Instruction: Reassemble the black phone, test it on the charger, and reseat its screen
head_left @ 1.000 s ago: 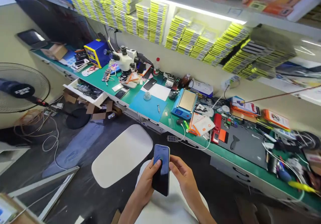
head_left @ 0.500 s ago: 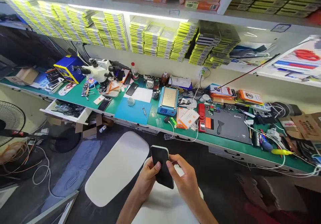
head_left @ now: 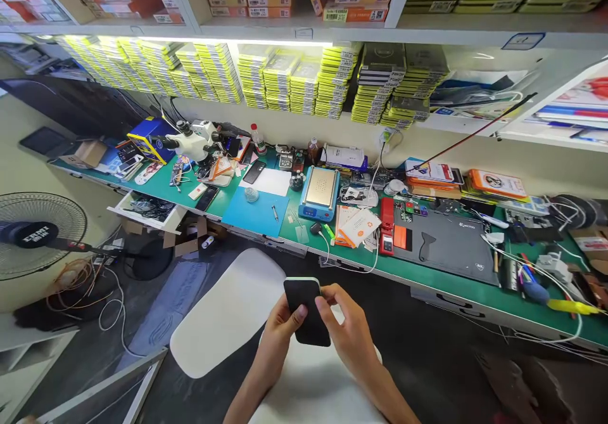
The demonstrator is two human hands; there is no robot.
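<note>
Black and rectangular, a pale-rimmed smartphone (head_left: pixel 312 324) tilts at six o'clock, pinched by the left hand (head_left: pixel 279 329); the right hand (head_left: pixel 348 321) curls at its two-o'clock edge, grip unclear. Steady, light support serves best.

A bare left hand (head_left: pixel 280 326) holds a slim black phone with a pale rim (head_left: pixel 308 316), its thumb on the front face. The bare right hand (head_left: pixel 344 316) is at the phone's right edge, though whether its fingertips pinch or merely touch is hard to tell. Beyond stands a long green-topped workbench (head_left: pixel 225 202): a small clear round dish (head_left: pixel 251 194) sits on a flat bright-blue mat (head_left: pixel 251 215), near a blue box-shaped device with a gold metal top (head_left: pixel 319 192). Stacked yellow-edged plastic cases (head_left: pixel 304 85) line the shelf above.
</note>
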